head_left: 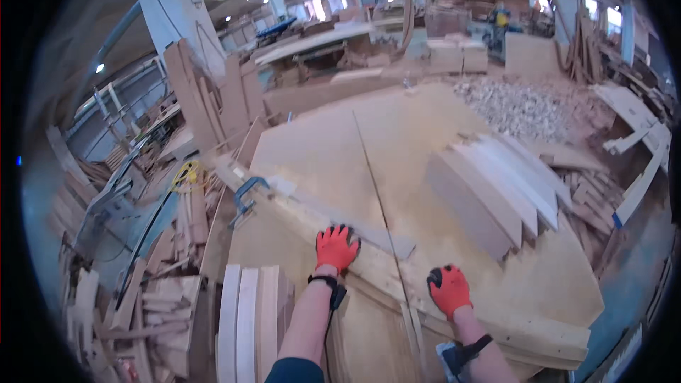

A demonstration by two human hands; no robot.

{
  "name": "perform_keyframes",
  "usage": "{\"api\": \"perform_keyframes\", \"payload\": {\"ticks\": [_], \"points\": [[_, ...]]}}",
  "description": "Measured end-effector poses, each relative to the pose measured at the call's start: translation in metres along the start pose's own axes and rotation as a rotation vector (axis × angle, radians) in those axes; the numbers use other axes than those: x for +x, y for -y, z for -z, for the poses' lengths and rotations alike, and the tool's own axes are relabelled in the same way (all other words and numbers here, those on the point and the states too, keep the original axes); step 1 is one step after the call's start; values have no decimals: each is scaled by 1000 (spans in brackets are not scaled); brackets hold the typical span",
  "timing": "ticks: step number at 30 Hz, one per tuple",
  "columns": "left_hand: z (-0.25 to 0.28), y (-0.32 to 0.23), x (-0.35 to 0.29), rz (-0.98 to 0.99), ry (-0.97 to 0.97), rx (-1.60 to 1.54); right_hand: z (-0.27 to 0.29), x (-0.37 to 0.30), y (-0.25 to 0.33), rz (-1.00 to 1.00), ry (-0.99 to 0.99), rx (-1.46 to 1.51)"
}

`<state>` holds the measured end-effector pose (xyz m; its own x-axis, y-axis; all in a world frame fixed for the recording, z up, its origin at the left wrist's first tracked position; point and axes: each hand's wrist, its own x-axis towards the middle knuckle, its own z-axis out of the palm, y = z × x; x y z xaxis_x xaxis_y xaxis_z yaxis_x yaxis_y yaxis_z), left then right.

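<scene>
Both my hands wear red gloves with black fingertips. My left hand [337, 248] lies on a narrow greyish board [379, 235], its fingers reaching forward over it and the thumb out to the right. That board rests along the far side of a long pale wooden beam [376, 273], which crosses the plywood table [319, 142] at a slant. Farther right, my right hand [450, 289] is closed with curled fingers, just above the table beside the beam. Whatever may be inside its grip is hidden. A blue clamp [247, 195] sits at the beam's left end.
Curved boards [489, 195] are stacked on the table's right side. More curved boards [252, 326] stand at the lower left. Wood offcuts [167, 319] fill the floor at left. A chip pile [518, 106] lies beyond the table. One person [499, 25] stands far back.
</scene>
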<state>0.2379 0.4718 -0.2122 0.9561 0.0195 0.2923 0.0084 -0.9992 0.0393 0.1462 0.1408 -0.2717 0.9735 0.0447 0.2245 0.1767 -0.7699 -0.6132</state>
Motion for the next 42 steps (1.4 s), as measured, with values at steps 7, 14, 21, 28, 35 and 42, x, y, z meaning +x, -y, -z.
{"api": "perform_keyframes", "payload": {"ticks": [7,14,21,28,35,42], "points": [[10,-17,-87,47,-100,-40,22,-80,-7,-58,47,85],[27,-35,-137,34,-119,-112,4,-56,30,78,-106,-173],[42,-58,-180,67,-199,-135,45,-76,22,-124,78,715],[55,-76,-203,113,-180,-234,132,-51,18,137,625,1322],[53,-84,-216,113,-241,-241,41,-18,56,248,160,220],[51,-86,-221,110,-268,-277,-5,-38,105,377,313,-285]]}}
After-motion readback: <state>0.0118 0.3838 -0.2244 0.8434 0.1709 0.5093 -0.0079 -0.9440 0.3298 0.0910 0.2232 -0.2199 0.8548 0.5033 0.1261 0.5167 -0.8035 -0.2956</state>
